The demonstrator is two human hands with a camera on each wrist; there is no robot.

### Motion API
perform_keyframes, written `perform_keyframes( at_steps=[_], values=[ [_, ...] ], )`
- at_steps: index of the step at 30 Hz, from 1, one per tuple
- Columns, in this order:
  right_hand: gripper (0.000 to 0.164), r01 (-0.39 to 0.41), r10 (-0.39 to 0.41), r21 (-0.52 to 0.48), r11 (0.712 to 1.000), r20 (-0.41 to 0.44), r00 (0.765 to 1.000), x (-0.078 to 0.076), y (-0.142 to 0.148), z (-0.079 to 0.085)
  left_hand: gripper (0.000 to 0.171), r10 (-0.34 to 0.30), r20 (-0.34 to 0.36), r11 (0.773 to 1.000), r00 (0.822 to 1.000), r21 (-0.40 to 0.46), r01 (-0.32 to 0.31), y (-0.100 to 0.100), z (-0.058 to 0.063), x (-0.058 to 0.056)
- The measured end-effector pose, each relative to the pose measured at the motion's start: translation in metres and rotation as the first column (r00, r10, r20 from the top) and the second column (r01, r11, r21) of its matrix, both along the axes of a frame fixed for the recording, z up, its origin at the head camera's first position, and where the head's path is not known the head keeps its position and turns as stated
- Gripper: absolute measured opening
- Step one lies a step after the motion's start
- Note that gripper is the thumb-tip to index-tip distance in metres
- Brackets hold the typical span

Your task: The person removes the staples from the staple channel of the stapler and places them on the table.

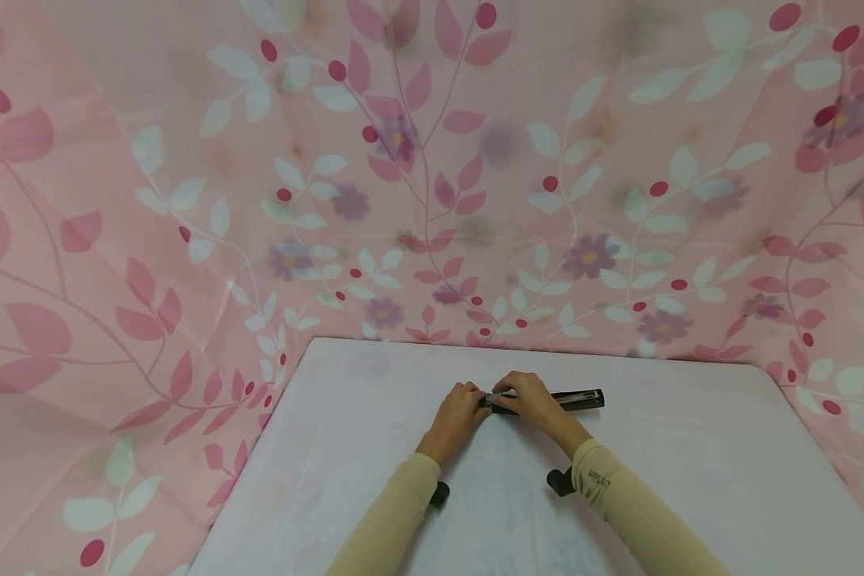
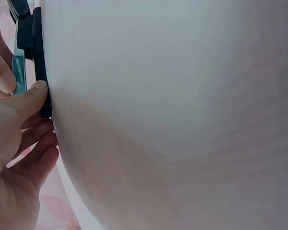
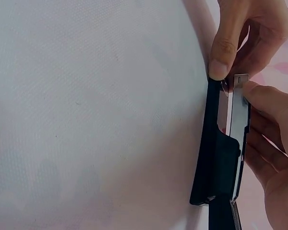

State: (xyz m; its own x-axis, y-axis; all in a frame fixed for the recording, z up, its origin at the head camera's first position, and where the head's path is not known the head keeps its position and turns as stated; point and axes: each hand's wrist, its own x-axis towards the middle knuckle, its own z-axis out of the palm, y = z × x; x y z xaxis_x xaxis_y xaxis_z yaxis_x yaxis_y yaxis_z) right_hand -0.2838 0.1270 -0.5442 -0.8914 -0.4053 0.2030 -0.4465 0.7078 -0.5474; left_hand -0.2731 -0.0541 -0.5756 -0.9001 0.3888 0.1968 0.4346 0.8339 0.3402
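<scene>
A black stapler (image 1: 582, 399) lies across the white table, its top cover swung back to the right. In the right wrist view, its metal magazine (image 3: 239, 115) stands a little apart from the black base (image 3: 209, 139). My left hand (image 1: 458, 418) pinches the front end of that base between thumb and fingers. From above, my right hand (image 1: 536, 404) grips the magazine near its front, thumb on one side and fingers on the other. The left wrist view shows the left thumb (image 2: 37, 93) pressed on the base; the stapler's back part is cut off there.
The white-covered table (image 1: 691, 448) has its far edge close beyond the hands. Pink floral cloth (image 1: 432, 200) hangs behind it and at both sides. Dark wrist-worn devices (image 1: 560, 482) sit under the sleeves.
</scene>
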Motion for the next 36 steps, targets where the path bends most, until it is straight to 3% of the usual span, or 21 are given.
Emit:
perform_keyframes(
  at_steps=[17,26,36],
  values=[
    [0.016,-0.006,0.004,-0.048,0.999,-0.03,1.0,0.001,0.007,-0.003,0.024,0.001,0.004,1.0,1.0,0.005,-0.001,0.002,0.001,0.001],
    [0.02,0.014,-0.009,-0.094,0.995,0.045,0.999,0.008,0.017,0.008,0.024,-0.001,0.011,1.0,1.0,0.006,0.001,0.001,0.0,0.0],
    [0.016,0.028,-0.032,-0.115,0.993,-0.034,0.999,0.025,0.04,0.014,0.027,0.012,0.043,0.999,0.999,0.03,-0.014,0.001,0.001,0.001]
  ],
)
